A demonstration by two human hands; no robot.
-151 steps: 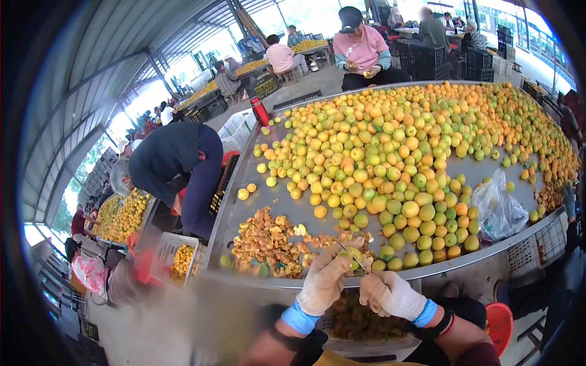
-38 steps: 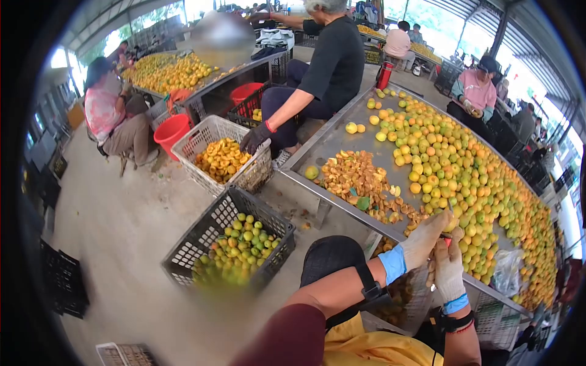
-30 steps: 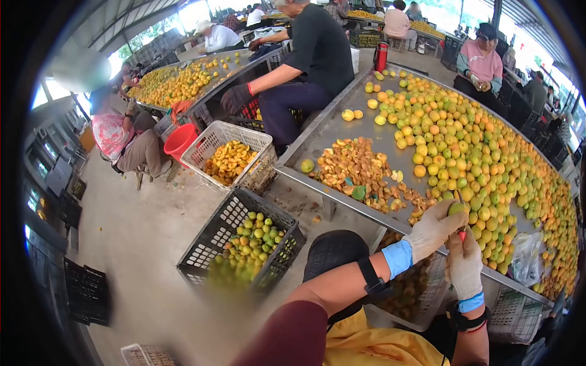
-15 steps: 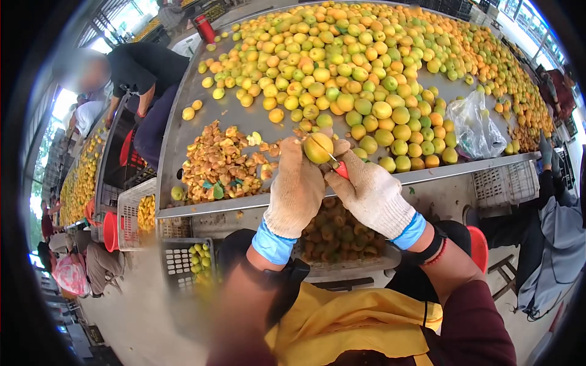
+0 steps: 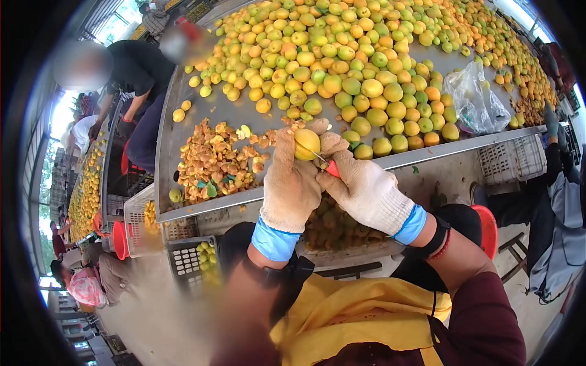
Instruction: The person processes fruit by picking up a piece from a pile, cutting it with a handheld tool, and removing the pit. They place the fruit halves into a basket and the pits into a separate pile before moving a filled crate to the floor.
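A yellow-green fruit (image 5: 307,144) is pinched in my gloved left hand (image 5: 290,183), above the front edge of the metal table. My right hand (image 5: 366,192), gloved too, is closed on the red handle of a small knife (image 5: 332,168), its thin blade touching the fruit. Left of my hands, a heap of orange-brown cut pieces (image 5: 220,161) lies on the table. Whole yellow, green and orange fruits (image 5: 342,67) are piled behind my hands. Below them, partly hidden by my hands and forearms, a container holds brownish pieces (image 5: 345,229).
The metal table's front rim (image 5: 403,160) runs across in front of me. A clear plastic bag (image 5: 476,100) lies at its right. Crates (image 5: 190,262) and a red basin (image 5: 120,240) stand at the left. A person (image 5: 137,73) bends over at the back left; others are at both sides.
The view has shifted slightly. The fruit is turned a little in my left hand, with the blade still against it. The person at the back left has moved slightly.
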